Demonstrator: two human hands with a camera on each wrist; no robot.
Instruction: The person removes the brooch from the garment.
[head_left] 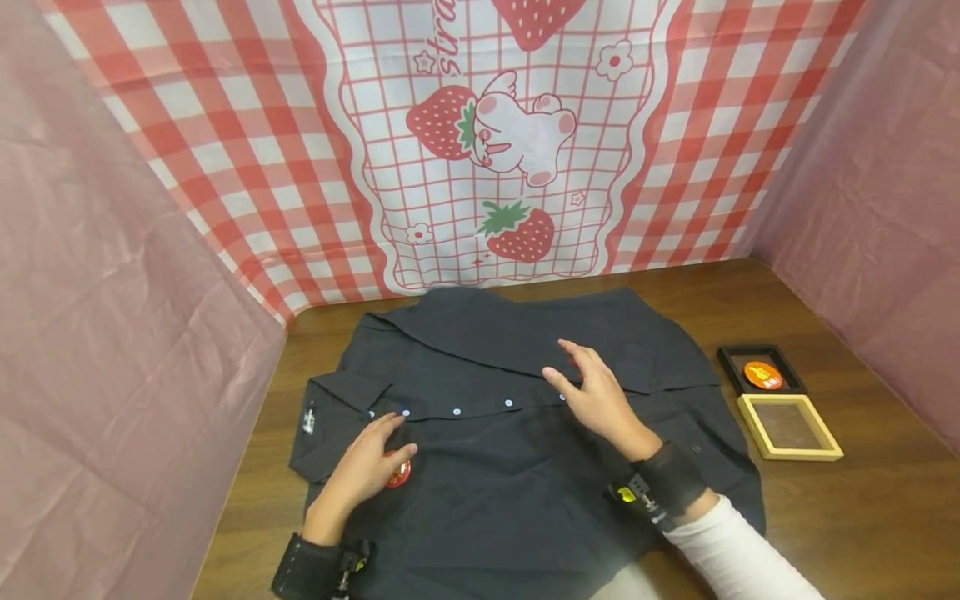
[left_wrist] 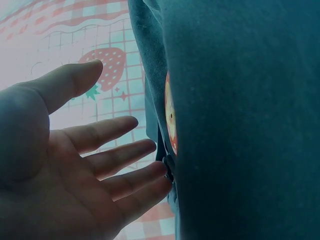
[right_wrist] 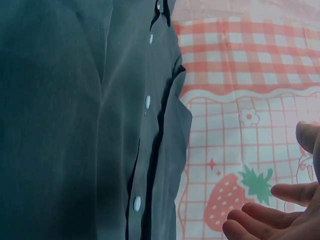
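Note:
A dark grey button-up shirt (head_left: 480, 483) lies spread across the wooden table, its collar (head_left: 330, 417) toward the left and a row of white buttons running crosswise. On its chest sits a round red badge (head_left: 401, 472), partly covered by my left hand (head_left: 362, 467). That hand has its fingers extended, fingertips close by the buttons near the collar; the left wrist view shows the palm with nothing in it. Over the shirt's right part, my right hand (head_left: 597, 396) hovers with fingers spread and holds nothing. In the right wrist view, several white buttons (right_wrist: 147, 102) line the placket.
To the right of the shirt, a black square frame (head_left: 727, 360) holds an orange round badge (head_left: 763, 375). Touching its near side is a pale yellow frame (head_left: 828, 454). A strawberry-print cloth (head_left: 660, 225) hangs at the back, with pink cloths at both sides.

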